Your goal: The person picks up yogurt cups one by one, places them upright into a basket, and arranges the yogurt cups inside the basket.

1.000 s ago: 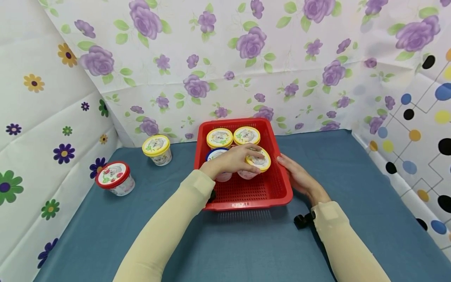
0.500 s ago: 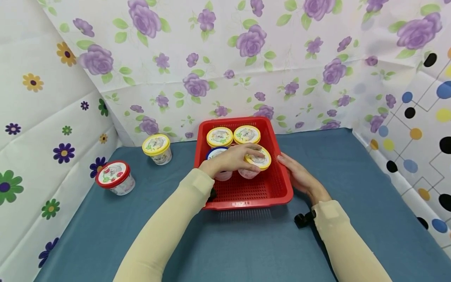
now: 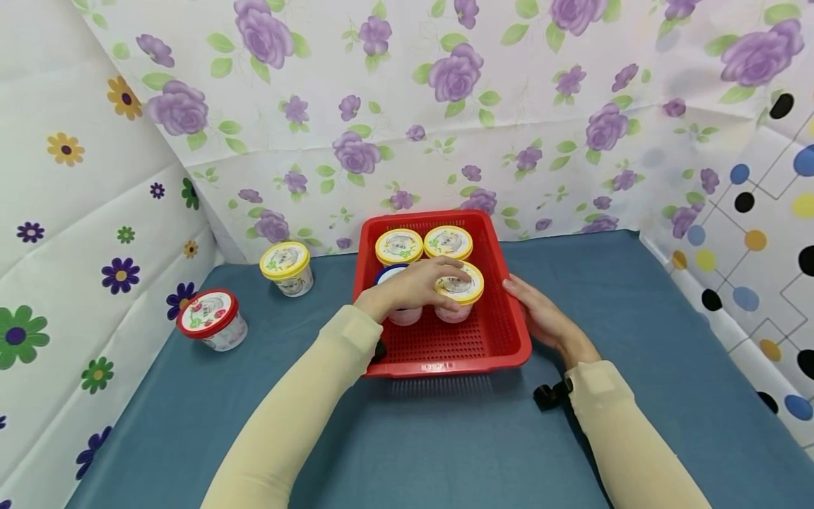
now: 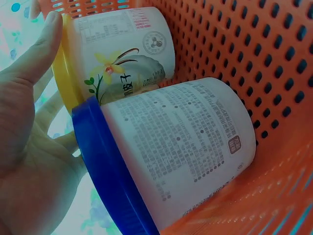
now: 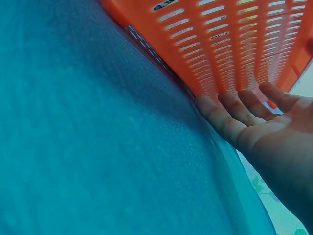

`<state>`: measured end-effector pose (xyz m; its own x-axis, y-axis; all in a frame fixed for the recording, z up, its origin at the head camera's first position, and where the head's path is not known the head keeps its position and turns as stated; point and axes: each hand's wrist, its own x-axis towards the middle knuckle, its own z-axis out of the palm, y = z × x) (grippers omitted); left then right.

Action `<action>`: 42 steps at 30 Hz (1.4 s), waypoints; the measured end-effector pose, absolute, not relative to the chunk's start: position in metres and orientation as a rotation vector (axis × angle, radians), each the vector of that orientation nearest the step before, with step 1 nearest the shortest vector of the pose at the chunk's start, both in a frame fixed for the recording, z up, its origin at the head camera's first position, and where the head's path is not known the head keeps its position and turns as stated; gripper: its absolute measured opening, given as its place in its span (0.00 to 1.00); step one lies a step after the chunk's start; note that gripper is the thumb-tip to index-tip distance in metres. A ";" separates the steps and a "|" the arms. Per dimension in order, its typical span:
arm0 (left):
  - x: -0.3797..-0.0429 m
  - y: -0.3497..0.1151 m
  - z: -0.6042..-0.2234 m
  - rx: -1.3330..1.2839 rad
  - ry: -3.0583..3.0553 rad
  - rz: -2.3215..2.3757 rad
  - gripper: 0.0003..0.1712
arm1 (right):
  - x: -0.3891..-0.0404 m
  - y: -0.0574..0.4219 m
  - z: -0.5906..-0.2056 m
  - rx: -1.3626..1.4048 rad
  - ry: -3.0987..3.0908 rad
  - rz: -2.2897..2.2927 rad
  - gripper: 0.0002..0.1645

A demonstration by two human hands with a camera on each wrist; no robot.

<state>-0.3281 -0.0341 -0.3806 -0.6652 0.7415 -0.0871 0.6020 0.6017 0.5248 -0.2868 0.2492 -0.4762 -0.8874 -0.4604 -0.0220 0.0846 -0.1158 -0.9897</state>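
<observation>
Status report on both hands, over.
Left hand grips yellow-lidded white round tub inside red perforated plastic basket. Right hand touches basket's outside. Blue-lidded white round tub beside gripped one.

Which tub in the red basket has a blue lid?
The near-left tub, partly hidden by the left hand; the other three tubs in the basket have yellow lids.

Back: rose-print sheet point(image 3: 407, 116) | left: daisy-print sheet point(image 3: 76, 233) | right: dotted sheet point(image 3: 750, 276) | blue tablecloth point(image 3: 439, 452)

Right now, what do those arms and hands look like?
Plain cream fabric sleeves run to the wrists; the left hand and right hand are gloveless. A small, blocky black device sits at the right wrist, apparently trailing a black cable; a black piece shows at the left.
</observation>
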 end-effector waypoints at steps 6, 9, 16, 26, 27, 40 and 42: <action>-0.328 -0.034 -0.382 1.106 2.554 0.621 0.36 | -0.287 0.247 -0.476 -0.391 1.800 -2.064 0.35; -0.328 -0.035 -0.381 1.116 2.573 0.598 0.37 | -0.287 0.247 -0.475 -0.390 1.798 -2.061 0.35; -0.328 -0.036 -0.379 1.139 2.594 0.562 0.37 | -0.287 0.245 -0.474 -0.402 1.798 -2.055 0.35; -0.327 -0.037 -0.373 1.149 2.609 0.559 0.36 | -0.286 0.246 -0.474 -0.403 1.807 -2.049 0.35; -0.327 -0.037 -0.372 1.160 2.611 0.557 0.36 | -0.286 0.246 -0.475 -0.403 1.809 -2.049 0.35; -0.320 -0.048 -0.352 1.162 2.596 0.848 0.33 | -0.287 0.249 -0.474 -0.395 1.760 -2.075 0.34; -0.319 -0.051 -0.350 1.159 2.591 0.912 0.33 | -0.287 0.249 -0.474 -0.393 1.741 -2.080 0.34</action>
<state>-0.3192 -0.0515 -0.3500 -0.6868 0.7202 0.0977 0.6226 0.5136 0.5904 -0.2869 0.2491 -0.4736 -0.8814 -0.4707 -0.0391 0.1212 -0.1455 -0.9819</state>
